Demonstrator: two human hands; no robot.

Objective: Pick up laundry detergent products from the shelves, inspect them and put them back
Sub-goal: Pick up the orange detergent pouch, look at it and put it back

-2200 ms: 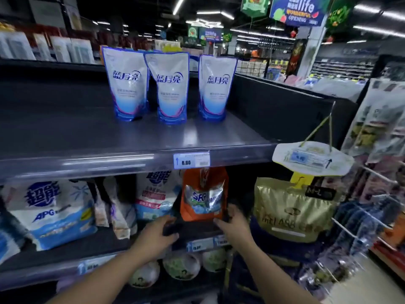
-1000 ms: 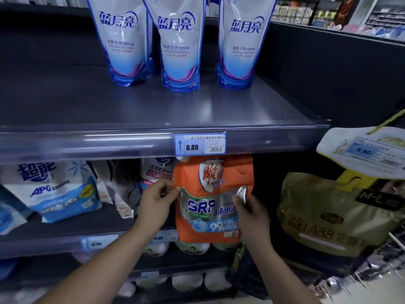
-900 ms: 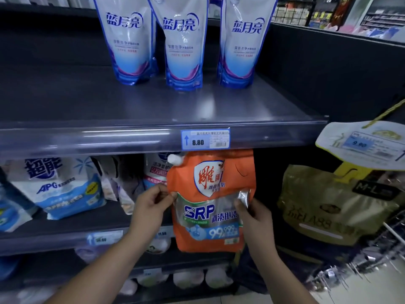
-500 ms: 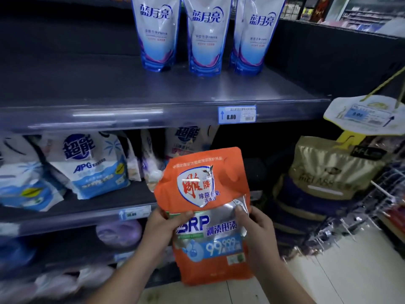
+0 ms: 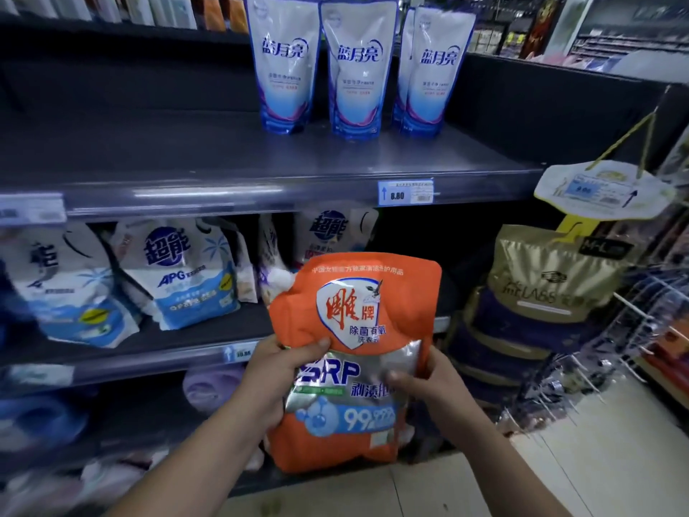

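GRIP: your left hand (image 5: 274,371) and right hand (image 5: 428,382) clasp the orange detergent pouch (image 5: 354,360) mid-body | WHERE: off the shelf, upright before you | RISK: slick film, sloshing liquid — pouch may sag and slip

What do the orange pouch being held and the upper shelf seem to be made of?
Orange pouch: looks like flexible plastic film, glossy, with a silvery foil-like band; it creases and dents under the left hand and right hand. A white spout shows at its top corner. Upper shelf: probably painted metal, dark and smooth with a dull sheen; its front edge carries a clear, shiny plastic price strip.
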